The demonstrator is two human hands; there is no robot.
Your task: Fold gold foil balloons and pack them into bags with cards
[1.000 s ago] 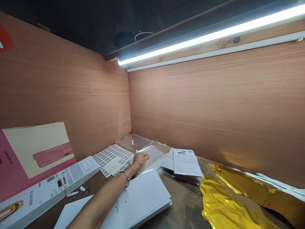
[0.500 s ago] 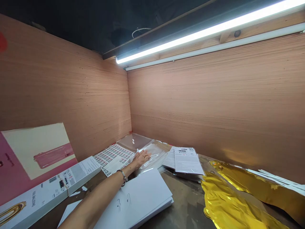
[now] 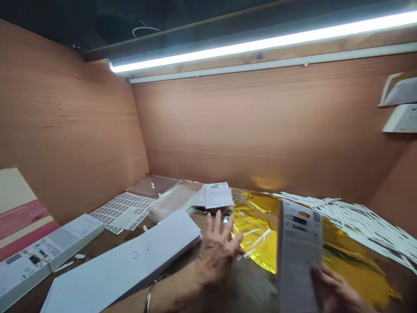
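My left hand point(image 3: 217, 248) hovers with fingers spread over the table's middle, at the left edge of a crumpled gold foil point(image 3: 257, 232). A blurred, greyish see-through patch point(image 3: 252, 282) lies just under it; I cannot tell what it is. My right hand point(image 3: 329, 292) comes in from the bottom right and grips the lower end of a tall white printed card point(image 3: 299, 254), held upright in front of the foil. A slanting stack of white sheets point(image 3: 130, 265) lies left of my left hand.
Sticker sheets point(image 3: 122, 211), clear plastic bags point(image 3: 169, 196) and printed leaflets point(image 3: 216, 194) lie toward the back left corner. A long white box point(image 3: 42, 254) and a pink-and-cream board point(image 3: 16, 208) are at the left. White strips point(image 3: 358, 219) fan out at the right. Wooden walls enclose the table.
The view has swung right. My left hand left the clear bags at the back and came to the middle near the foil. My right hand has come into view with the white card.
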